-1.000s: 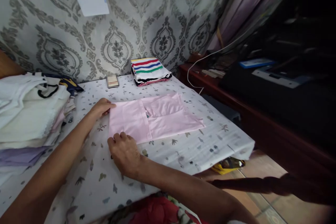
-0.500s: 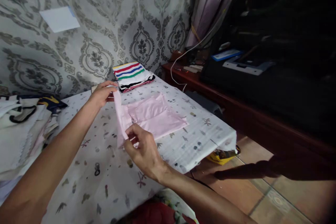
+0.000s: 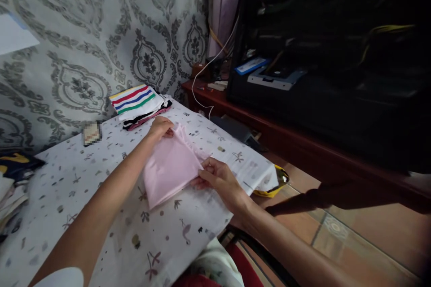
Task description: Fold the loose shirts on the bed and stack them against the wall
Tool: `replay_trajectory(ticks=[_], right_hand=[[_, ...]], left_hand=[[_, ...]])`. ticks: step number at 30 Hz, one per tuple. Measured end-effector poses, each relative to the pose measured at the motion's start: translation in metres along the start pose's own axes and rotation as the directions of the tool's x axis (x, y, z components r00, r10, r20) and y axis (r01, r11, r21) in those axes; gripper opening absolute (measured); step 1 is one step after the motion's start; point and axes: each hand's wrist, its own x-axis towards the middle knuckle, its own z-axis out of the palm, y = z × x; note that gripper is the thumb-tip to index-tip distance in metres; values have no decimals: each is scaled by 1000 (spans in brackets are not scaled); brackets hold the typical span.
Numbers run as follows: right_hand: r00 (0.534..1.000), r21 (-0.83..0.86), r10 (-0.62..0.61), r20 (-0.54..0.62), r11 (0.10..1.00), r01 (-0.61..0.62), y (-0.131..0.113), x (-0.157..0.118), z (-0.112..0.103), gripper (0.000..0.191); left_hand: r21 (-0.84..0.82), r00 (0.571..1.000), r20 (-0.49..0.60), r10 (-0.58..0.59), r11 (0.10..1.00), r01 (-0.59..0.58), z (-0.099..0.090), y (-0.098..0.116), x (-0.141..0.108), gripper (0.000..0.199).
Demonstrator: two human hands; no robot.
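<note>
A pale pink garment [image 3: 171, 166] lies partly folded on the table, its near part smooth and its far right edge gathered. At its far corner, my left hand [image 3: 162, 127] pinches the cloth between closed fingers. My right hand [image 3: 220, 179] grips the right side of the same garment with thumb and fingertips. The far edge of the cloth looks slightly lifted between the two hands. I cannot tell which kind of garment it is. Just behind my left hand is a stack of folded clothes [image 3: 138, 104], topped by a white piece with coloured stripes.
The table wears a white printed cloth [image 3: 101, 179]. More clothes [image 3: 13, 188] lie at its left edge, and a small blurred-out item [image 3: 92, 133] sits near the wall. To the right stands a dark red wooden cabinet [image 3: 289, 139] with a white cable [image 3: 198, 74] hanging over it.
Both hands have moved right along the table with the pink garment's edge, so its left part now lies folded over. The view has turned to the right.
</note>
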Motion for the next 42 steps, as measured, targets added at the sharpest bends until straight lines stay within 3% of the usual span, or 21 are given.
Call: replay_trajectory(ticks=[8, 11, 13, 14, 16, 17, 18, 20, 22, 24, 26, 28, 29, 31, 35, 42], right_hand=[[998, 24, 45, -35, 999, -44, -7, 6, -22, 33], [996, 27, 74, -42, 997, -73, -8, 8, -28, 33], [995, 19, 90, -37, 996, -89, -9, 9, -30, 34], [995, 15, 93, -34, 996, -93, -9, 9, -31, 35], [995, 7, 99, -24, 995, -99, -9, 8, -32, 36], [995, 3, 101, -18, 995, -101, -9, 8, -32, 37], [995, -4, 103, -15, 995, -103, -10, 7, -33, 38], [994, -60, 113, -1, 992, -113, -13, 7, -36, 38], [993, -233, 116, 28, 967, -107, -19, 11, -41, 36], [997, -548, 54, 55, 836, -15, -29, 23, -47, 34], [993, -833, -88, 85, 541, 119, -40, 47, -47, 36], [969, -953, -217, 116, 252, 170, -47, 81, -40, 33], [963, -971, -246, 115, 175, 160, -49, 101, -33, 30], [955, -984, -280, 97, 116, 134, -50, 140, -15, 25], [953, -987, -298, 48, 135, 92, -43, 196, 15, 25], [869, -938, -406, 282, 73, 339, -28, 219, 10, 19]], left_hand=[[-14, 999, 15, 31, 999, -31, 22, 5, 15, 10], [-47, 997, 19, 77, 996, -76, 30, -3, 6, 8], [-40, 978, 28, 208, 977, -207, 26, -14, -12, 21], [5, 949, 46, 312, 950, -313, 21, -21, -25, 27], [192, 851, 122, 510, 829, -525, 5, -37, -56, 36], [311, 808, 174, 563, 747, -588, -4, -46, -72, 41], [421, 790, 213, 574, 676, -605, -11, -54, -87, 45], [584, 810, 254, 529, 583, -564, -22, -69, -112, 54], [677, 849, 278, 450, 535, -506, -24, -80, -124, 64], [731, 870, 301, 390, 492, -473, -20, -86, -126, 71], [757, 868, 319, 381, 448, -475, -15, -89, -121, 74], [760, 849, 330, 413, 418, -498, -11, -91, -117, 74], [756, 838, 332, 433, 409, -511, -10, -91, -116, 73], [752, 823, 324, 467, 400, -523, -10, -93, -115, 71], [764, 818, 288, 498, 396, -509, -10, -98, -117, 69], [757, 800, 259, 540, 401, -516, -7, -103, -116, 67]])
